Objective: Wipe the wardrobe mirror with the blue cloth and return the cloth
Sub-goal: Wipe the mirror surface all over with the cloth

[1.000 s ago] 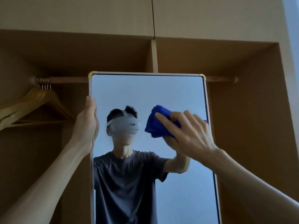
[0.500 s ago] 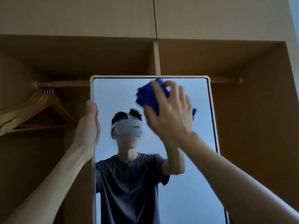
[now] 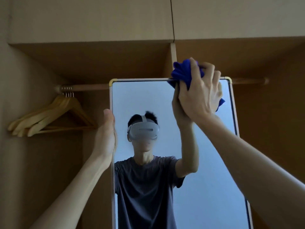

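Blue cloth [image 3: 182, 75] up at the top rail, bunched tight in your right hand [image 3: 200, 95]

Your fingers are clamped around it and you've swept it from mid-glass up to the mirror [image 3: 148, 100] frame's upper right edge, so the top strip is getting covered; the lower glass looks like it's yet to come. Your left hand [image 3: 107, 134] stays wrapped on the left frame edge, steadying it. Wooden hangers [image 3: 49, 116] on the rail to the left. No brand, label or writing readable anywhere
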